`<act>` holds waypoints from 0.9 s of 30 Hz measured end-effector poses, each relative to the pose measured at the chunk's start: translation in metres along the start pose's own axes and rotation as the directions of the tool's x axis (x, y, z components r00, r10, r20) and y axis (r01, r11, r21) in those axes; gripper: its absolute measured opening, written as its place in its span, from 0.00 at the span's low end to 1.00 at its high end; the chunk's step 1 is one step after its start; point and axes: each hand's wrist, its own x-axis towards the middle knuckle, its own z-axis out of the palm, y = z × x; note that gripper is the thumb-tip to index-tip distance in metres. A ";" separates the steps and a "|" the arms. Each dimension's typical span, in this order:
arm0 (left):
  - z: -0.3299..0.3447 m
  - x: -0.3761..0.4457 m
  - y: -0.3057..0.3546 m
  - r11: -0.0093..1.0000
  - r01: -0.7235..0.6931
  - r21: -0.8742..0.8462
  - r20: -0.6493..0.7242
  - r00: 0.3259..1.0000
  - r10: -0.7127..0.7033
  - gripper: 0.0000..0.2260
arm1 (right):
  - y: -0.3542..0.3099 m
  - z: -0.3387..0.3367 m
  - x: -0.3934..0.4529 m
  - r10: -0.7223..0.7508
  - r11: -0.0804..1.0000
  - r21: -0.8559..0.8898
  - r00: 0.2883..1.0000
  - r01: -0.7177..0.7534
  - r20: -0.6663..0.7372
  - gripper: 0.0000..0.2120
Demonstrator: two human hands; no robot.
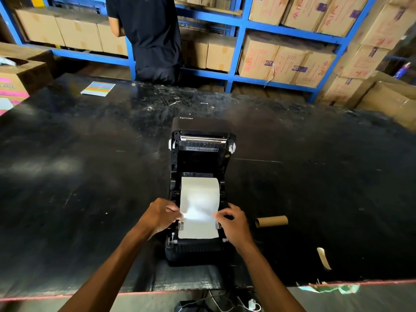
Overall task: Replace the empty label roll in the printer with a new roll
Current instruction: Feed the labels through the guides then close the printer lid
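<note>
A black label printer stands on the black table with its lid flipped open away from me. A new white label roll lies in its bay, and its paper strip runs forward over the front guides. My left hand pinches the strip's left edge. My right hand pinches the right edge. The empty brown cardboard core lies on the table to the right of the printer.
The black table carries a colourful booklet at the far left and a paper scrap near the right front. A person in dark clothes stands behind the table at blue shelves of cartons. Cables hang below the front edge.
</note>
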 end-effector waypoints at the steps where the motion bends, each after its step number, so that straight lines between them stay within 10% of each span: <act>1: 0.001 -0.001 0.000 1.000 -0.005 -0.013 -0.020 1.000 0.004 0.05 | 0.002 -0.001 0.001 0.004 1.000 -0.029 1.000 -0.003 0.007 0.07; 10: 0.010 -0.001 0.000 0.991 0.005 0.137 -0.047 0.999 0.001 0.06 | 0.002 -0.017 -0.030 -0.240 0.961 -0.156 0.969 0.227 -0.067 0.11; 14: 0.012 0.001 0.000 0.988 -0.008 0.154 -0.055 0.998 0.017 0.05 | 0.006 -0.028 -0.048 -0.404 0.809 -0.321 0.862 0.493 0.306 0.17; 19: 0.014 -0.005 0.000 0.989 -0.028 0.143 -0.091 0.995 0.042 0.04 | 0.005 -0.024 -0.052 -0.464 0.767 -0.370 0.851 0.525 0.245 0.06; 23: 0.023 -0.039 -0.009 0.964 -0.252 0.081 -0.217 0.940 0.264 0.10 | 0.014 -0.022 -0.059 -0.493 0.746 -0.385 0.840 0.543 0.228 0.07; 27: 0.034 -0.072 -0.036 0.738 -0.518 0.432 -0.022 0.812 0.583 0.16 | 0.022 -0.019 -0.072 -0.513 0.762 -0.361 0.842 0.537 0.169 0.08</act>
